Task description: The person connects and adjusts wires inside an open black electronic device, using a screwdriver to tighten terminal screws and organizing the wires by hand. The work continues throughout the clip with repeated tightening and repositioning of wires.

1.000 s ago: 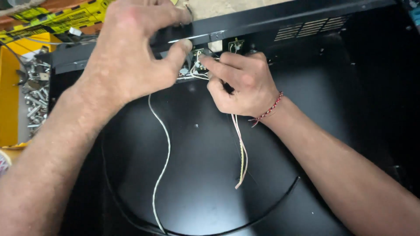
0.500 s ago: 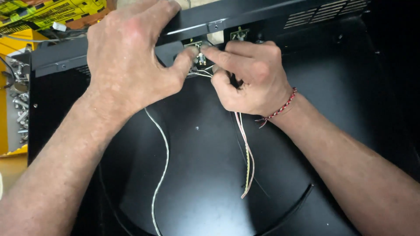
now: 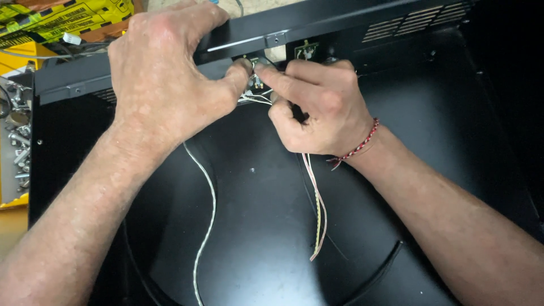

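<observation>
Pinching at the same small spot, both hands meet at the rear wall of a black metal chassis (image 3: 396, 187); the left hand (image 3: 164, 85) is curled, its fingers draped over the top edge of the rear panel (image 3: 317, 20) and its thumb pressed toward a small terminal fitting (image 3: 253, 85) just under that edge; the right hand (image 3: 320, 110) is closed into a loose fist, forefinger stretched to meet the left thumb at the fitting, the other fingers folded around a bundle of thin wires (image 3: 316, 209); whether either hand truly grips the fitting cannot be told, since the fingertips cover it; the bundle, pink, white and yellow, hangs from the right fist down across the chassis floor and ends free; a separate white wire (image 3: 208, 215) runs from beneath the left hand in a long curve toward the lower edge of the view; a red braided bracelet (image 3: 357, 147) circles the right wrist; left of the chassis a yellow tray (image 3: 11, 201) holds loose metal screws (image 3: 16, 136).
</observation>
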